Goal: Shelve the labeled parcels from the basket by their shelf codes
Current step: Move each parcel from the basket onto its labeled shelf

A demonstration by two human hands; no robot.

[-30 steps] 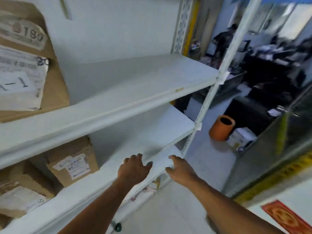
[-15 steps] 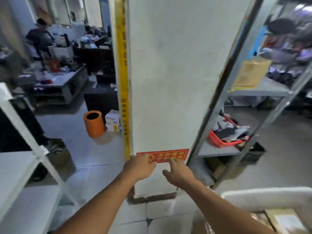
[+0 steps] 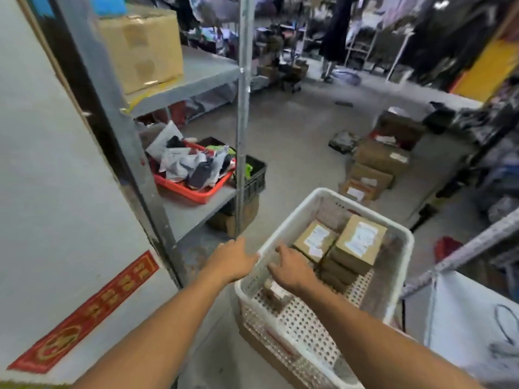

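Observation:
A white perforated basket [image 3: 289, 220] stands low in front of me with several brown labeled parcels inside. Two of them, one [image 3: 314, 240] beside a taller one [image 3: 359, 244], sit at the basket's far side, and a small parcel [image 3: 273, 294] lies near its front. My right hand [image 3: 292, 269] reaches down inside the basket over the parcels with fingers extended, holding nothing. My left hand [image 3: 230, 259] hovers at the basket's left rim, fingers relaxed and empty.
A grey metal shelf unit [image 3: 244, 113] stands left of the basket, with a red tray of soft mailers [image 3: 191, 189] and a large carton [image 3: 140, 46]. A white pillar [image 3: 56, 192] fills the left. Cartons [image 3: 376, 169] lie on the floor behind. A white surface [image 3: 471, 318] sits at right.
My view has swung right from the white shelves, past the pillar, to the basket. Both empty hands came along and now reach at and into the basket.

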